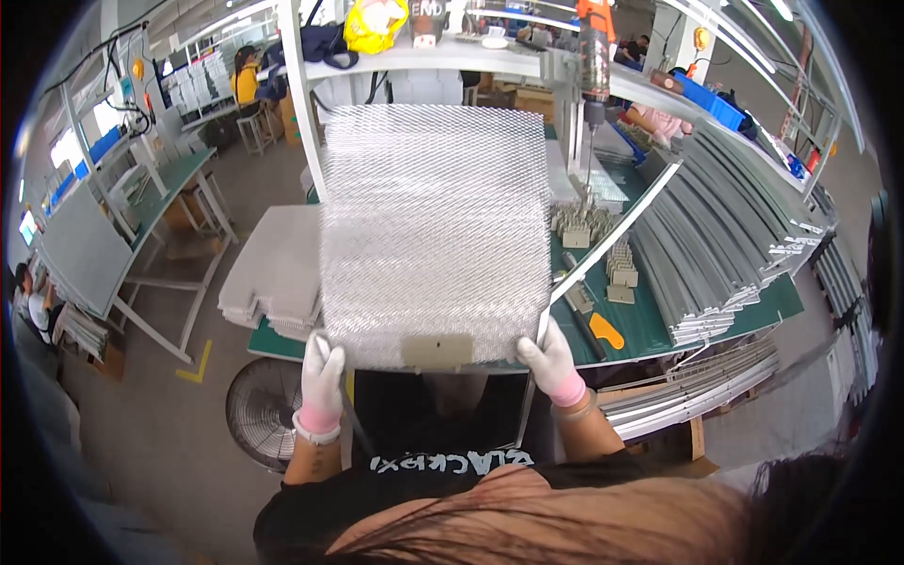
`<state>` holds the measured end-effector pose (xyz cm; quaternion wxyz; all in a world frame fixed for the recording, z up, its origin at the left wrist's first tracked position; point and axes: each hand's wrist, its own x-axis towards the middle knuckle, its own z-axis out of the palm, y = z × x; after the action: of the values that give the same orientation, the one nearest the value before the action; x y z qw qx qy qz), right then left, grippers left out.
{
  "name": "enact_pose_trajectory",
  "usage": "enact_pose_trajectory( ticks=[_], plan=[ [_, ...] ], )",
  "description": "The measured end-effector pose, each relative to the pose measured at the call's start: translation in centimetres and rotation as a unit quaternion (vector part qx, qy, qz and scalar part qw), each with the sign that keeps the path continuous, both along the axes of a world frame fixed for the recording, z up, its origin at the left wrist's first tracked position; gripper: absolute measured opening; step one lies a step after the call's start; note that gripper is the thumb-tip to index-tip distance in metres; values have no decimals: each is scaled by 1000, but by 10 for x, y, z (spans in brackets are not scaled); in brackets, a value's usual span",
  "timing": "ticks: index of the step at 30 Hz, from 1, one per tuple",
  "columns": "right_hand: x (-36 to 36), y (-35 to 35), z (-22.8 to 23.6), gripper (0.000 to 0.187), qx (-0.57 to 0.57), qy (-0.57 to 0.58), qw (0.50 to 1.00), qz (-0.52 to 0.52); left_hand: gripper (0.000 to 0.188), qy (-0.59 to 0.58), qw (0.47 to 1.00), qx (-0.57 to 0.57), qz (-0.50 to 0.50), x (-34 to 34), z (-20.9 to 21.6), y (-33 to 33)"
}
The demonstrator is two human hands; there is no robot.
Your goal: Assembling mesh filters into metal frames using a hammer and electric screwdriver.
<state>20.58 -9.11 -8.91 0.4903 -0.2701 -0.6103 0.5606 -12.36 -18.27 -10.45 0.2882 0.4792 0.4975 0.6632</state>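
A silvery expanded-metal mesh panel (435, 217) is held up in front of me over the green workbench. My left hand (323, 377), in a white glove with a pink cuff, is closed on its near left corner. At the near right corner my right hand (551, 363), gloved alike, grips the panel, thumb on top. A flat grey-beige plate (437, 350) shows at the middle of the panel's near edge. From beside my right hand a thin white metal strip (617, 231) slants up to the right; whether the fingers also hold it, I cannot tell.
Grey sheets (273, 264) lie stacked left of the panel. Long grey metal strips (730, 231) pile up on the right. Small beige metal blocks (621, 268) and an orange-handled tool (605, 331) lie between. A power screwdriver (595, 56) hangs overhead; a fan (264, 414) stands below left.
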Motion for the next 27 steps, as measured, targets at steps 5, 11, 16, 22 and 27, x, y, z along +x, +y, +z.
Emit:
enact_pose_trajectory(
  ticks=[5, 11, 16, 22, 27],
  plan=[
    [-7, 8, 31, 41, 139, -57, 988, -45, 18, 46, 993, 72, 78, -12, 42, 8],
    [-23, 56, 76, 34, 171, -7, 973, -153, 27, 77, 978, 195, 7, -9, 97, 78],
    [-22, 92, 70, 31, 207, 60, 962, -166, 31, 67, 979, 195, -4, -8, 95, 138],
    [-10, 118, 41, 26, 223, -9, 944, -242, 36, 43, 991, 124, -34, 8, 58, 156],
    [-15, 110, 24, 23, 204, 14, 947, -248, 43, 11, 981, 185, -64, 13, 31, 152]
  ],
)
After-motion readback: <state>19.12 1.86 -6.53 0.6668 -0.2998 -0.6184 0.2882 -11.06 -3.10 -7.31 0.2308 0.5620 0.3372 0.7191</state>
